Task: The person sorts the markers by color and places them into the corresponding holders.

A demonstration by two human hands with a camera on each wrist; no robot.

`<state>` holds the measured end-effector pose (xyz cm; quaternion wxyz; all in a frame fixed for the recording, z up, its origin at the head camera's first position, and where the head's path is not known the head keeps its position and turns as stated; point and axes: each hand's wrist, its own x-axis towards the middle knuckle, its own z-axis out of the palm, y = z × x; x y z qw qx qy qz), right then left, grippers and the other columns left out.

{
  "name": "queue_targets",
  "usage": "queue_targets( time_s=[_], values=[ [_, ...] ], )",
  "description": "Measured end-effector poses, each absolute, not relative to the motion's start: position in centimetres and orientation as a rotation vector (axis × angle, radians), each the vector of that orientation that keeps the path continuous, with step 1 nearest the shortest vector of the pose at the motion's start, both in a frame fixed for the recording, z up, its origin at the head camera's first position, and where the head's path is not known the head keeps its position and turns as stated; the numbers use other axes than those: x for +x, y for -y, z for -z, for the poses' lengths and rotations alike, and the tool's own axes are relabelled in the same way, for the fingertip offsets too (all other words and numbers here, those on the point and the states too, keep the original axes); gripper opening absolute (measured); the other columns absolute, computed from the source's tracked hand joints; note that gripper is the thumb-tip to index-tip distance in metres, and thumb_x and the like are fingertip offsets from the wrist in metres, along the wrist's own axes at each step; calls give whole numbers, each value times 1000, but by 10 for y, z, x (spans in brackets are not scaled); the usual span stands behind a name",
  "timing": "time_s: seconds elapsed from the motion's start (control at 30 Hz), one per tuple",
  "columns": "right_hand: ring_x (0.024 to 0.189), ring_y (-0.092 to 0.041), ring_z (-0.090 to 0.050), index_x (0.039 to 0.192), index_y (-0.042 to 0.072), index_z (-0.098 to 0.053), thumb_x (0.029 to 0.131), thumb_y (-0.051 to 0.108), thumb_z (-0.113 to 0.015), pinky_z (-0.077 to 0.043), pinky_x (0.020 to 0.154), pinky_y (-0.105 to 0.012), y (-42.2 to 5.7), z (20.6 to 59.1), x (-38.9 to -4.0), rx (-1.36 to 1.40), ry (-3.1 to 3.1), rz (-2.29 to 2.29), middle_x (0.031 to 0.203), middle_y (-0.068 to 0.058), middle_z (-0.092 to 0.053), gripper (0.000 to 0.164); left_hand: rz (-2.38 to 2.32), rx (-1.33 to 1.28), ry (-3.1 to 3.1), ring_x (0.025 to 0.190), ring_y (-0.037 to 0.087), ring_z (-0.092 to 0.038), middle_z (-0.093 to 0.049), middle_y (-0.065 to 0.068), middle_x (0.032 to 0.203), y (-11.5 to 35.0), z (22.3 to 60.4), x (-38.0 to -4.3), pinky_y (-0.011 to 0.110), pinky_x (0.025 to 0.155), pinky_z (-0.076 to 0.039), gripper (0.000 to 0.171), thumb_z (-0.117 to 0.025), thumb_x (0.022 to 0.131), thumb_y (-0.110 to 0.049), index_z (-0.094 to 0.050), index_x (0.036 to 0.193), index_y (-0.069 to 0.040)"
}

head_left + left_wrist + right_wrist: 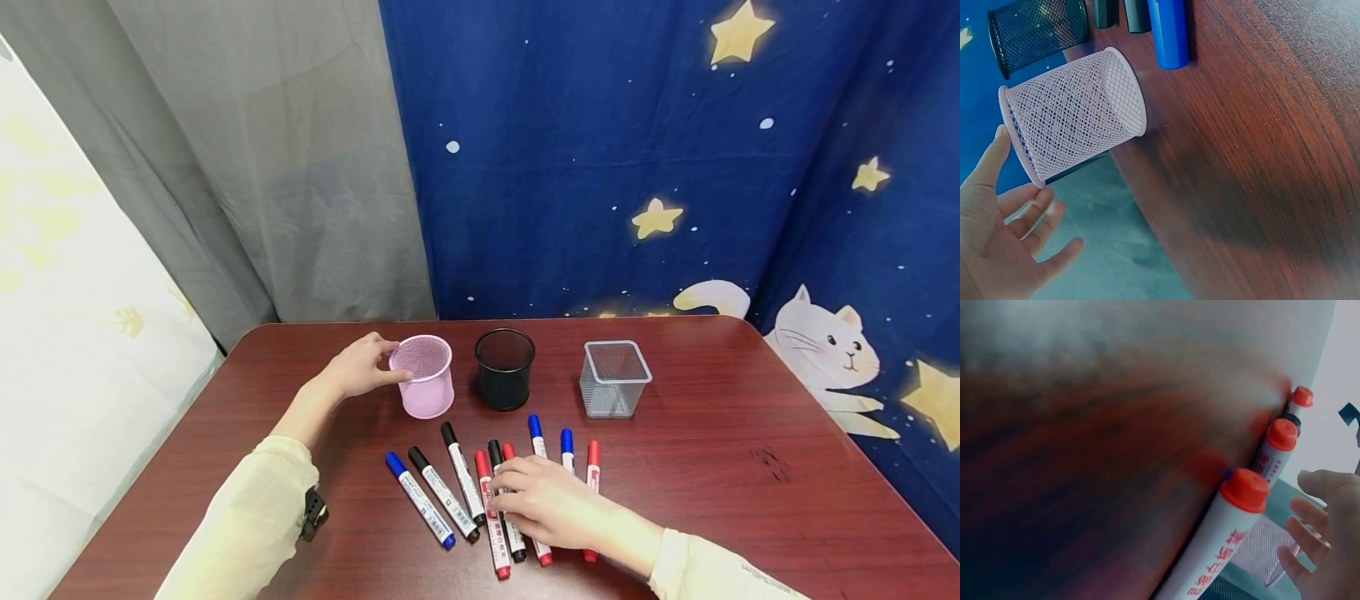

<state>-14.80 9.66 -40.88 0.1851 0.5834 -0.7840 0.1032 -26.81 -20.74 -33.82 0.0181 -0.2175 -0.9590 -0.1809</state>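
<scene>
My left hand (362, 367) holds the pink mesh pen holder (429, 397) by its rim, with the thumb at the near side and fingers at the left. The left wrist view shows the thumb and index fingertips against the rim of the pink holder (1072, 115), the other fingers loosely bent. My right hand (551, 504) hovers over several whiteboard markers, fingers spread and holding nothing. Near it lie a red marker (492, 525), a blue-capped marker (536, 432) partly under the hand, and another red marker (593, 467). In the right wrist view, red-ended markers (1222, 544) lie apart from the fingers.
A round black mesh holder (505, 387) stands right of the pink one, and a square grey mesh holder (611, 398) farther right. Left of the right hand lie a blue marker (423, 506) and black markers (447, 497). Curtains hang behind the reddish-brown table (720, 433).
</scene>
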Motion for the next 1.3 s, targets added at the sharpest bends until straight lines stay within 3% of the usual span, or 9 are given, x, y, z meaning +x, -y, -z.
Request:
queue_targets(
  time_s=[0.5,0.87,1.3],
  values=[
    [89,-8,-49,84,22,-64,79,20,-61,-38,72,-25,-84,413,-148,1721,2197,-69,90,11,-56,6,572,-664,2995,82,23,-48,-51,13,92,206,336,-266,39,72,-41,66,-68,74,-40,-53,116,8],
    [88,-9,-49,84,23,-65,72,20,-66,-38,76,-25,-72,405,-150,1783,2187,116,88,10,-56,13,590,-655,2992,84,24,-50,-51,14,94,205,337,-266,40,74,-41,64,-69,74,-38,-53,115,8],
    [84,-9,-47,81,25,-64,69,20,-68,-37,70,-24,-62,407,-148,1801,2182,205,85,11,-56,14,594,-663,2989,85,26,-49,-51,17,95,206,337,-265,41,75,-41,65,-68,74,-39,-52,116,9]
  ],
)
